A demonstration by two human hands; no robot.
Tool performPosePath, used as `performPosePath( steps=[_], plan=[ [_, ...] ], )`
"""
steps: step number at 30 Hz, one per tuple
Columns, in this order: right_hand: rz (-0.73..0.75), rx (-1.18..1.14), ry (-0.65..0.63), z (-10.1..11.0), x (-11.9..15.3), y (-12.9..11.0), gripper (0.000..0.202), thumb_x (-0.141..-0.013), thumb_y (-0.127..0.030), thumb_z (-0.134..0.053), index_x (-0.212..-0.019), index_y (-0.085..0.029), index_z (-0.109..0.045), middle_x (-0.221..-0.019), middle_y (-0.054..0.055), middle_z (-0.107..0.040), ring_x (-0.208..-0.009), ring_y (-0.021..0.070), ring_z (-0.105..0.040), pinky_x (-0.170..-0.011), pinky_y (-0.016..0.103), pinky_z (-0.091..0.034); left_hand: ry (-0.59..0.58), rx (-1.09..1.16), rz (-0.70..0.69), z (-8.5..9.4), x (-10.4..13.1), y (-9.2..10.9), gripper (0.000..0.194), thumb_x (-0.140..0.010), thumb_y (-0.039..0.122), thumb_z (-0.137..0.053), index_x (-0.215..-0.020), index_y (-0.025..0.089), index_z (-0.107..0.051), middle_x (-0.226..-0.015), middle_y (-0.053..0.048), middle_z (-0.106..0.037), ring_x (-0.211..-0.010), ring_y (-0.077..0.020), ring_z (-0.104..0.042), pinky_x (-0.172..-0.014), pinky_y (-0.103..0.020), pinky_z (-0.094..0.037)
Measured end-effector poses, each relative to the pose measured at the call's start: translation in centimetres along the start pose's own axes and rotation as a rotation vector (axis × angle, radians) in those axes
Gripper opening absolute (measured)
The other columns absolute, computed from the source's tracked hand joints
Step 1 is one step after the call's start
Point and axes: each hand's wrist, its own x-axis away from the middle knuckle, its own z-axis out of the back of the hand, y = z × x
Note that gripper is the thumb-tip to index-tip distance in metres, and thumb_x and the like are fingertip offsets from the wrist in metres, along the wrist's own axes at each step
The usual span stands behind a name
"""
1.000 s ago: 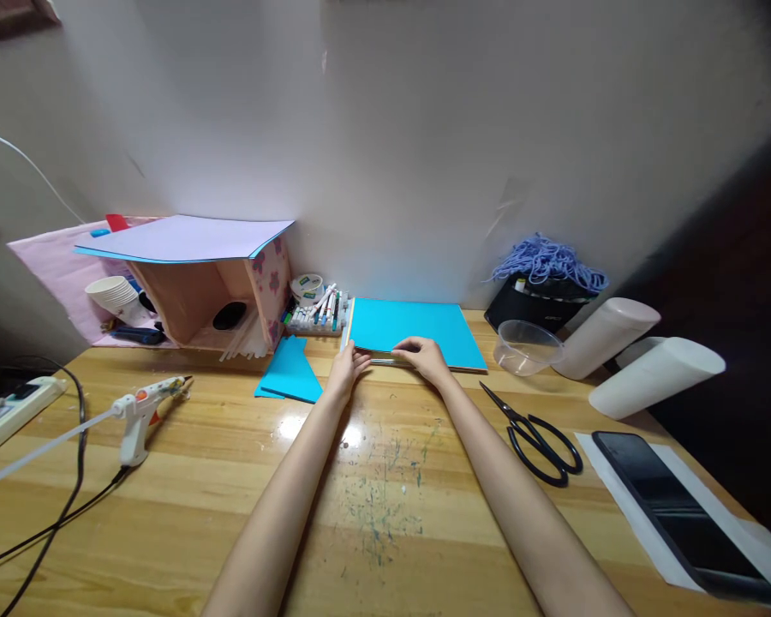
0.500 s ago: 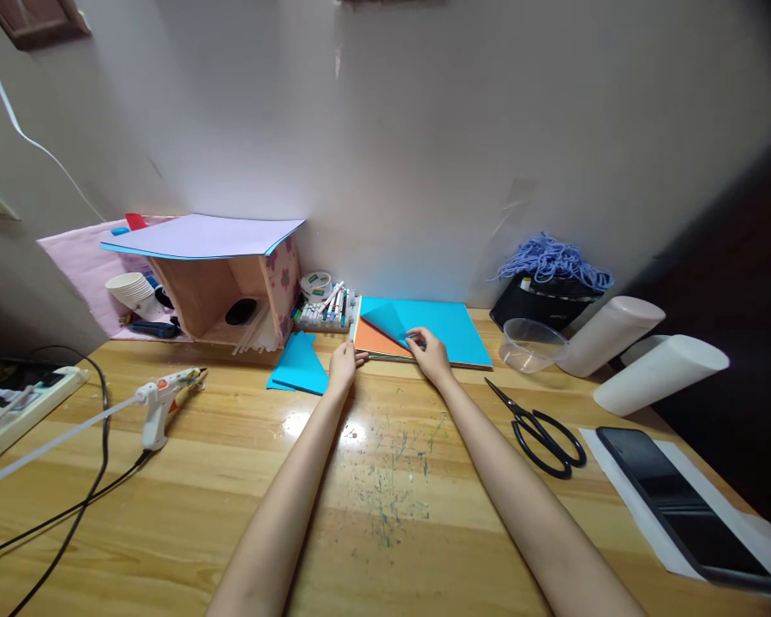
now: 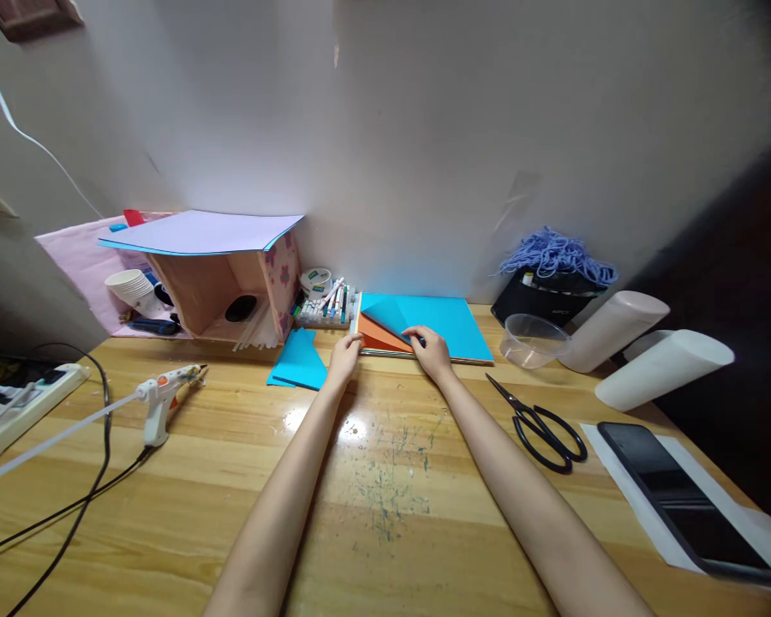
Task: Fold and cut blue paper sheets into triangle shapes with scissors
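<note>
A stack of coloured paper lies against the wall, with a blue sheet (image 3: 443, 321) on top. My right hand (image 3: 429, 351) pinches this sheet near its front edge, and its left corner is turned back. Beneath the raised corner an orange sheet (image 3: 379, 336) shows. My left hand (image 3: 345, 358) is at the stack's front left corner, its fingertips closed on the edge of the orange sheet, which looks slightly lifted. Cut blue paper pieces (image 3: 299, 360) rest on the table just left of that hand.
At left are a cardboard box (image 3: 212, 296) with a lilac top, a glue gun (image 3: 162, 403) with its cable, and a power strip (image 3: 44, 398). Markers (image 3: 335, 298) stand beside the box. Rightward lie scissors (image 3: 540, 424), a plastic bowl (image 3: 533, 343), paper rolls (image 3: 668, 368) and a phone (image 3: 681, 497).
The fingers of my left hand have gone from stretched along the stack's edge to closed at its corner. The orange sheet has lifted a little. My right hand keeps hold of the blue sheet.
</note>
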Motion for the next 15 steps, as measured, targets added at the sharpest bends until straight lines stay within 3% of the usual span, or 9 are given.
performPosePath(
  steps=[4,10,15],
  plan=[
    [0.018,0.013,-0.026,0.1,0.0,-0.4,0.021,-0.081,-0.020,-0.041,-0.082,-0.022,-0.062,-0.085,0.003,-0.063,-0.082,0.0188,-0.055,-0.071,0.030,-0.042,-0.043,-0.018,-0.027,-0.2,0.6,1.0,0.028,-0.070,0.015,-0.048,-0.092,0.014,-0.065,-0.103,-0.008,-0.063,-0.102,-0.0214,-0.053,-0.092,-0.032,-0.037],
    [0.153,0.127,-0.144,0.1,0.2,-1.3,0.013,-0.076,-0.033,-0.058,-0.081,-0.021,-0.061,-0.084,0.004,-0.061,-0.081,0.0208,-0.053,-0.074,0.032,-0.040,-0.091,-0.014,-0.058,-0.2,0.8,1.5,0.032,-0.071,0.012,-0.047,-0.098,0.014,-0.063,-0.111,-0.008,-0.059,-0.107,-0.0203,-0.050,-0.095,-0.031,-0.035],
    [0.134,0.143,-0.102,-0.2,0.2,-0.6,0.013,-0.083,-0.027,-0.049,-0.083,-0.021,-0.061,-0.085,0.005,-0.061,-0.083,0.0208,-0.053,-0.075,0.033,-0.041,-0.066,-0.024,-0.009,-0.1,0.5,0.9,0.035,-0.068,0.009,-0.048,-0.099,0.014,-0.063,-0.114,-0.009,-0.057,-0.111,-0.0234,-0.047,-0.099,-0.035,-0.031]
  ],
)
